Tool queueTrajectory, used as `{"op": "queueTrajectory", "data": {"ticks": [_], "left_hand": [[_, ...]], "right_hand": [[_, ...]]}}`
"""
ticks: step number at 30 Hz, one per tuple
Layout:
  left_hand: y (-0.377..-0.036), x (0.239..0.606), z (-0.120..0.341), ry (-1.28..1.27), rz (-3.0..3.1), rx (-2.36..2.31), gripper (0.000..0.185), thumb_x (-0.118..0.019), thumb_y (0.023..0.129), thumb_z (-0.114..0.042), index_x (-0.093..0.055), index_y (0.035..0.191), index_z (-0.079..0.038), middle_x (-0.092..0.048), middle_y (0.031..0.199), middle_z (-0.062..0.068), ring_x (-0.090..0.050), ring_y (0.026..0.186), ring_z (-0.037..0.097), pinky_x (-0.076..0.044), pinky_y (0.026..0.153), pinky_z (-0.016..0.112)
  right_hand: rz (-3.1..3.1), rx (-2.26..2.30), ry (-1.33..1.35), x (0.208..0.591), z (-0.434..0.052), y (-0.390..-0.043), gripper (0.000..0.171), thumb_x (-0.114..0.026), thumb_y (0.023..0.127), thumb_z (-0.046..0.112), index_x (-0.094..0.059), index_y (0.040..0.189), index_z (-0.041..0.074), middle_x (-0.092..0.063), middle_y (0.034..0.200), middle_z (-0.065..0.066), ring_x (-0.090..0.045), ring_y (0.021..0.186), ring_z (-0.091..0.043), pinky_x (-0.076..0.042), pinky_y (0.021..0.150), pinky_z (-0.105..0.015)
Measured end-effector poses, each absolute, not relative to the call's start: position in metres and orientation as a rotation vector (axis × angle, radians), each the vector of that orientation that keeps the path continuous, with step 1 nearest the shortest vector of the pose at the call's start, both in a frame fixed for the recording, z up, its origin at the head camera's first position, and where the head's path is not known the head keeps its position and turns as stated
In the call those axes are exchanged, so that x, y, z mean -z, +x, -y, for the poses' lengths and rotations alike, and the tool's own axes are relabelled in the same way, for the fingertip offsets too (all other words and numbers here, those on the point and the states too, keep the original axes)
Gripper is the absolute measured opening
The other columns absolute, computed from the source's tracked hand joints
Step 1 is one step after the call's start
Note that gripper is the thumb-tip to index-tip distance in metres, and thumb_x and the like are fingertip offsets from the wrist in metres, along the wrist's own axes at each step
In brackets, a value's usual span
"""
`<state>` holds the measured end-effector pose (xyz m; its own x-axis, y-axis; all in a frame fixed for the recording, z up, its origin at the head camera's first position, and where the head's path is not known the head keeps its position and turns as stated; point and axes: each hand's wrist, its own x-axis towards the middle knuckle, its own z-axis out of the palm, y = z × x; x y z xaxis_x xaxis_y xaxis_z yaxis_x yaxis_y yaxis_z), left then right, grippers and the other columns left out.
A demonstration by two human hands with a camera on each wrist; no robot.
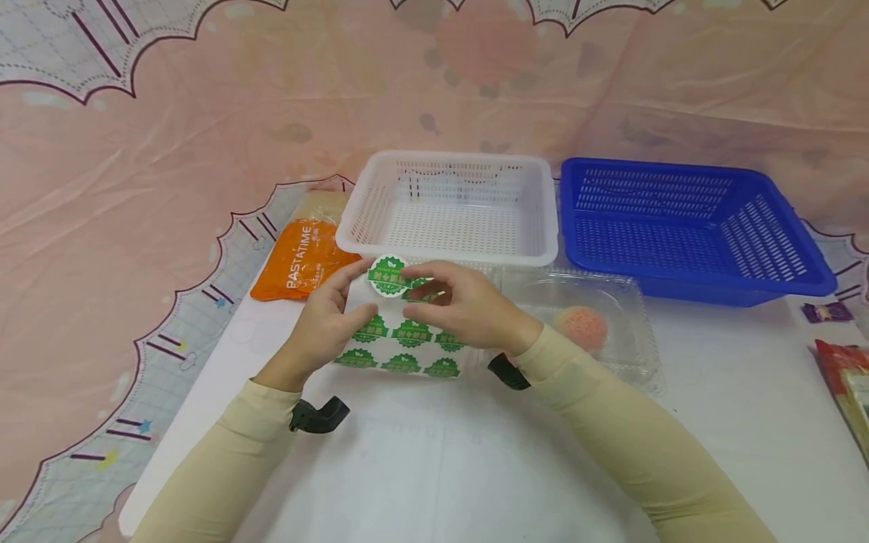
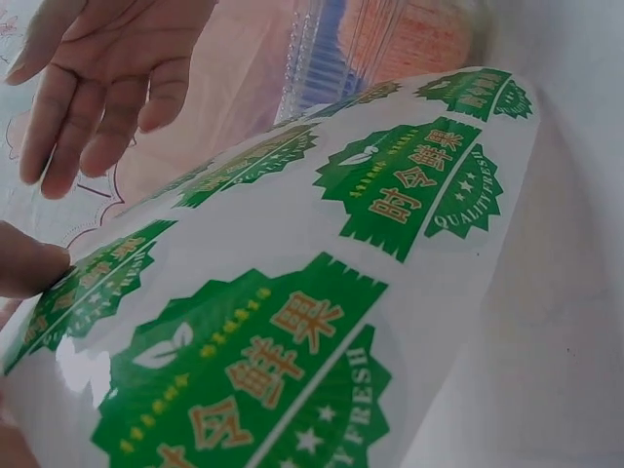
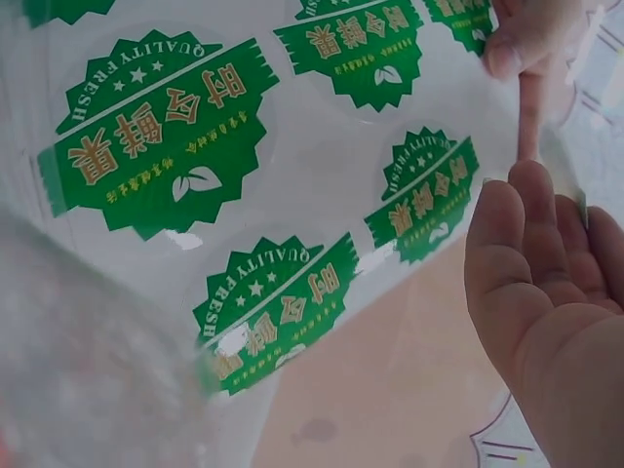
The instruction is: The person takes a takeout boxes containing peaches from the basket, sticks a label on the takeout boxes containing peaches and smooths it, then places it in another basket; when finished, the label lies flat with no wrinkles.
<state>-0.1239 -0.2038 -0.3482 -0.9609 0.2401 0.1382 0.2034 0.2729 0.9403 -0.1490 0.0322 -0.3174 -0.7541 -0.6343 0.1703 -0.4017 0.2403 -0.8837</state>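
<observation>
My left hand (image 1: 317, 326) holds a white sheet of stickers (image 1: 402, 348) by its left side, thumb on the front. Round green-and-white labels cover the sheet in rows. A round sticker (image 1: 387, 277) lies face up at the sheet's upper edge, between both hands' fingertips; whether it is fully off the backing is unclear. My right hand (image 1: 473, 303) is over the sheet's upper right, with an index fingertip at that sticker's edge and the thumb apart. In the left wrist view the right hand (image 2: 112, 93) shows extended fingers. Part of my left hand (image 3: 534, 39) appears beyond the sheet.
A clear plastic clamshell box (image 1: 627, 354) with a round pinkish fruit (image 1: 581, 328) sits right of the sheet. Behind are a white basket (image 1: 448, 253) and a blue basket (image 1: 706, 283). An orange pasta bag (image 1: 299, 256) is left; a red package (image 1: 838, 369) and purple wrapper (image 1: 827, 312) are right.
</observation>
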Motion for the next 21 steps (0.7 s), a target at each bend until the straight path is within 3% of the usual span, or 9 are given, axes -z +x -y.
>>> {"op": "queueTrajectory", "data": {"ticks": [7,14,18,21], "left_hand": [[-0.125,0.350,0.207,0.373,-2.508,-1.813,0.060,-0.056,0.098,0.000,-0.035,0.154,-0.006,-0.049,0.147,0.013,-0.063,0.109,0.027,-0.055,0.085,0.025],[-0.127,0.354,0.209,0.406,-2.532,-1.836,0.058,-0.052,0.097,0.004,-0.037,0.152,-0.003,-0.034,0.158,0.011,-0.043,0.134,0.032,-0.045,0.098,0.019],[-0.128,0.355,0.210,0.382,-2.569,-1.789,0.056,-0.052,0.098,0.004,-0.039,0.152,-0.004,-0.030,0.160,0.009,-0.041,0.136,0.027,-0.039,0.108,0.029],[-0.128,0.355,0.210,0.319,-2.603,-1.734,0.055,-0.052,0.099,-0.001,-0.041,0.152,-0.009,-0.036,0.156,0.008,-0.048,0.129,0.026,-0.042,0.107,0.039]], "right_hand": [[-2.256,1.596,-0.971,0.313,-0.040,-0.145,0.049,-0.072,0.093,0.012,-0.056,0.138,0.001,-0.060,0.133,-0.009,-0.064,0.110,-0.020,-0.055,0.089,-0.031],[-2.264,1.623,-0.992,0.313,-0.049,-0.143,0.047,-0.072,0.093,0.009,-0.057,0.136,-0.001,-0.060,0.132,-0.010,-0.064,0.110,-0.023,-0.054,0.092,-0.033],[-2.270,1.641,-1.004,0.313,-0.055,-0.143,0.046,-0.072,0.092,0.006,-0.058,0.135,-0.003,-0.060,0.132,-0.012,-0.065,0.109,-0.025,-0.054,0.091,-0.033],[-2.270,1.645,-1.020,0.312,-0.059,-0.142,0.047,-0.071,0.092,0.005,-0.057,0.135,-0.004,-0.059,0.132,-0.013,-0.064,0.110,-0.028,-0.054,0.091,-0.033]]}}
